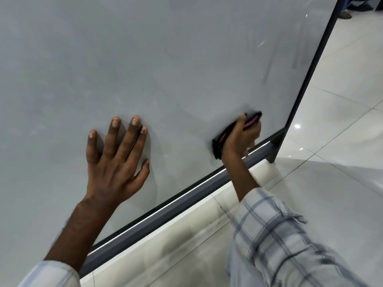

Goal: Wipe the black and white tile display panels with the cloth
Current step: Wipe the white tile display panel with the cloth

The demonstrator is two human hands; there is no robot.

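Spread wide and flat, the left grip (116, 162), a bare hand, is pressing its palm and straight fingers against the large pale grey glossy tile display panel (165, 59); it is holding nothing. Its forearm is reaching up from the lower left corner, where the cuff of a pale sleeve (51, 274) is showing. The panel is standing upright and filling most of the view, with faint dark streaks (267, 73) showing on its upper right part. A dark grey metal frame (186, 195) is running along the panel's bottom edge, rising from lower left to right, then turning up along the panel's right edge. Just below the frame, a white glossy strip (176, 235) is running alongside it.

Further right, the right grip (241, 139) is curling its fingers round a bunched black cloth with pink stripes (250, 120) and pressing it against the panel near the lower right corner, just above the frame. The cloth is sticking out above and below the fist. The right forearm is coming out of a pale blue checked shirt sleeve (279, 235), which is slightly blurred. At the far right, a floor of large white glossy tiles (342, 90) is reflecting small bright spots of light.
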